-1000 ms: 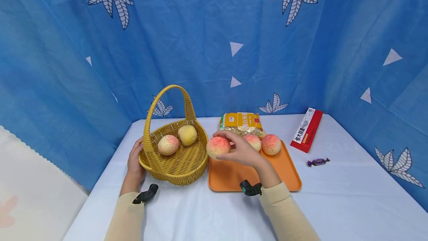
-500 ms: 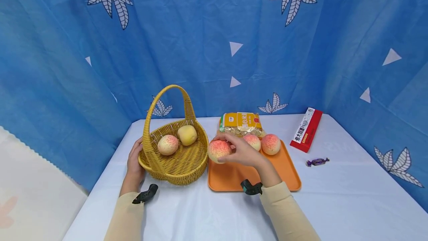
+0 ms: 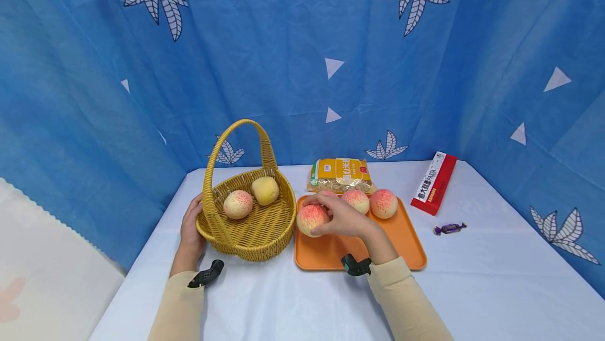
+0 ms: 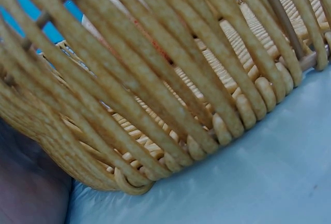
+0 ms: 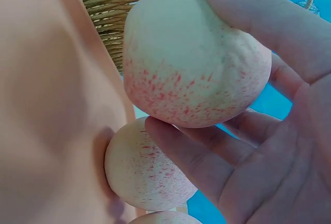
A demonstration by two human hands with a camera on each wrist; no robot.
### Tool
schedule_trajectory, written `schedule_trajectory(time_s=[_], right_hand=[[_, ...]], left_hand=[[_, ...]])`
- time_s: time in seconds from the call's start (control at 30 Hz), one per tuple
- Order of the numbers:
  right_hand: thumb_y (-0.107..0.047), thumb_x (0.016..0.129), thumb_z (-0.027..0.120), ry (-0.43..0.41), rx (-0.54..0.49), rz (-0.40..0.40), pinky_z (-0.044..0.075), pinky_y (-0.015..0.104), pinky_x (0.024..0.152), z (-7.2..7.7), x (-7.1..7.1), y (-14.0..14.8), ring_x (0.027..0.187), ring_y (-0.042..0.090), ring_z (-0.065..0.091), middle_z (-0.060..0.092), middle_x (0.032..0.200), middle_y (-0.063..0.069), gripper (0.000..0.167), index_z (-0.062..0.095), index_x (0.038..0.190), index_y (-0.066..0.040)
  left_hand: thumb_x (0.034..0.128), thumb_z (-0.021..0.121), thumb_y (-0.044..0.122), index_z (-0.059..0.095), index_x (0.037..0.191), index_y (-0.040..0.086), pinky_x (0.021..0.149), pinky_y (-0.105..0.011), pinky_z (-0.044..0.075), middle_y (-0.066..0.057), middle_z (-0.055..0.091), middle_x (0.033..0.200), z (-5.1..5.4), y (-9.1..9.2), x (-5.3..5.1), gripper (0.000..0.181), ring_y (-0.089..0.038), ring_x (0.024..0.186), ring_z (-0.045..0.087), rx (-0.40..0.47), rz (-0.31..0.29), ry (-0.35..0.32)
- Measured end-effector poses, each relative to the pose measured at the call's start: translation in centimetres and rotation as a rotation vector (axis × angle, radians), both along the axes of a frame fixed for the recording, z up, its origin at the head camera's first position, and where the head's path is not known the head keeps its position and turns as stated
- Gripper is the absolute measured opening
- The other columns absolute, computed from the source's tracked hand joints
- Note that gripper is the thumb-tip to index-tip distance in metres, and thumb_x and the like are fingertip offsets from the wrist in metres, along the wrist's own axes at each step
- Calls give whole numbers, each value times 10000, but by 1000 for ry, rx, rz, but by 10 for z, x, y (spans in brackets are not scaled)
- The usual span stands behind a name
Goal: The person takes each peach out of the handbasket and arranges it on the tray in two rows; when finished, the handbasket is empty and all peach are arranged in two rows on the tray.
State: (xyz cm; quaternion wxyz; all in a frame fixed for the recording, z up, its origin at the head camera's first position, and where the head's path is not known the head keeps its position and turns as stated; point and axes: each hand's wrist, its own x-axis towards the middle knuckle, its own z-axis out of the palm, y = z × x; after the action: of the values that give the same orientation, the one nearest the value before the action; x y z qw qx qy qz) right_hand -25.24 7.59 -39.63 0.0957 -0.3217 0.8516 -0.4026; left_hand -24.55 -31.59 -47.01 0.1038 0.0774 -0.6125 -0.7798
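My right hand (image 3: pixel 342 217) holds a peach (image 3: pixel 312 219), cream with a red-speckled blush, between thumb and fingers over the left part of an orange tray (image 3: pixel 326 257). Whether it touches the tray is hard to tell. In the right wrist view the held peach (image 5: pixel 196 58) sits near another peach (image 5: pixel 150 167). Behind my hand stand a mostly hidden peach (image 3: pixel 327 193), a second peach (image 3: pixel 356 200) and a third peach (image 3: pixel 384 203). My left hand (image 3: pixel 190 228) rests against the left wall of a wicker basket (image 3: pixel 264 251); in the left wrist view the weave (image 4: pixel 155 79) hides most fingers.
Inside the basket lie a speckled peach (image 3: pixel 238 205) and a yellow peach-like fruit (image 3: pixel 265 190). A tall basket handle (image 3: pixel 208 173) arches over them. Behind the tray lies a yellow pasta bag (image 3: pixel 341 174). To the right are a red-and-white pasta box (image 3: pixel 435 183) and a purple wrapped candy (image 3: pixel 449 229).
My right hand's peach has come down and slightly right, away from the basket and over the tray. A peach behind the hand now shows. The left hand and basket have stayed put.
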Motion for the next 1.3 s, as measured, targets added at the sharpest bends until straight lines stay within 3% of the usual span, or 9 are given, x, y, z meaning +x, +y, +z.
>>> schedule_trajectory(time_s=[0.67, 1.03, 1.3], right_hand=[[-175, 785, 848, 1, 107, 44, 456, 401, 1078, -6, -1, 3, 1180, 122, 557, 599, 1242, -89, 546, 579, 1256, -230], [-142, 779, 844, 9, 139, 75, 461, 424, 1059, -5, 0, 6, 1146, 156, 558, 607, 1211, -38, 532, 564, 1229, -190], [-141, 779, 844, -21, 168, 43, 459, 438, 1071, -4, 0, 9, 1160, 178, 559, 605, 1240, -20, 537, 563, 1234, -185]], left_hand=[[1083, 319, 276, 456, 1442, 255, 923, -114, 474, 131, 494, 1340, 0, 1, -1, 384, 3, 1136, 543, -3, -5, -16], [1084, 318, 276, 458, 1444, 256, 932, -113, 470, 87, 465, 1405, 1, 0, -1, 387, -9, 1165, 526, 2, -6, -21], [1081, 329, 267, 471, 1429, 262, 934, -111, 466, 102, 473, 1393, 1, 0, -2, 376, -5, 1173, 522, 16, 6, -28]])
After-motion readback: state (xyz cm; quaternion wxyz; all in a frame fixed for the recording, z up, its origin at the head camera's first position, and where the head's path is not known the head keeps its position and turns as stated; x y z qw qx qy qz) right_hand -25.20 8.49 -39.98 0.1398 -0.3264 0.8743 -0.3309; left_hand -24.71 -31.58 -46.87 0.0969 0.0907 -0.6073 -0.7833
